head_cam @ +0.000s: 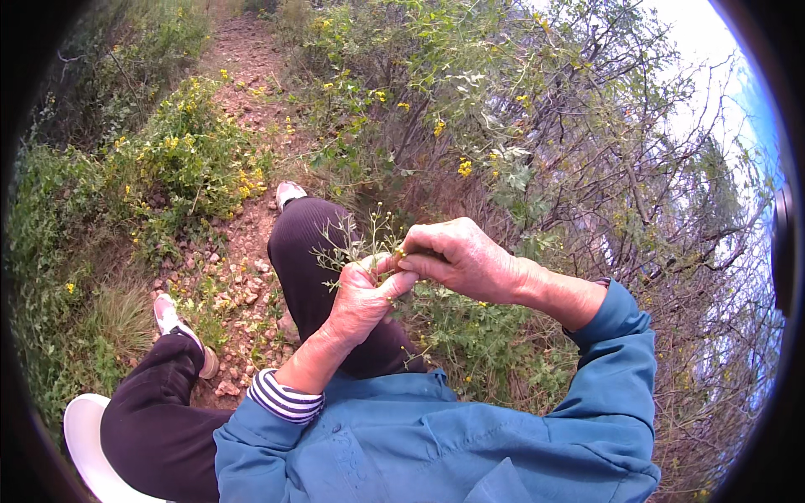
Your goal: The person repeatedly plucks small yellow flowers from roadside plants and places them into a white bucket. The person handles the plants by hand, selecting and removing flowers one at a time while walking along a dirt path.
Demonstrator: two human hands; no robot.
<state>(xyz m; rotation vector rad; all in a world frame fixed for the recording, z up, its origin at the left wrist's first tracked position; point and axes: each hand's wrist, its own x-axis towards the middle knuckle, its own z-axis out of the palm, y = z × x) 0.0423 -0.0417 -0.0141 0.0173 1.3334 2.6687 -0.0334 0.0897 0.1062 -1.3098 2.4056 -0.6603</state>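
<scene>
A thin green sprig (371, 242) with narrow leaves and small round buds is held in front of my raised knee. My left hand (361, 302) grips its stems between thumb and fingers. Close against it, my right hand (468, 261) pinches a small yellow-green bud (400, 253) at the sprig's right side between thumb and forefinger. The tips of both hands meet or nearly meet. More thin stalks (415, 355) with buds show below my left hand, over my dark trousers (314, 270).
A stony reddish path (245, 69) runs ahead between plants. Yellow-flowered bushes (182, 144) grow on the left, and tangled bare branches (635, 182) on the right. My shoes (166, 314) rest on loose stones. A white rounded object (88, 434) lies by my left thigh.
</scene>
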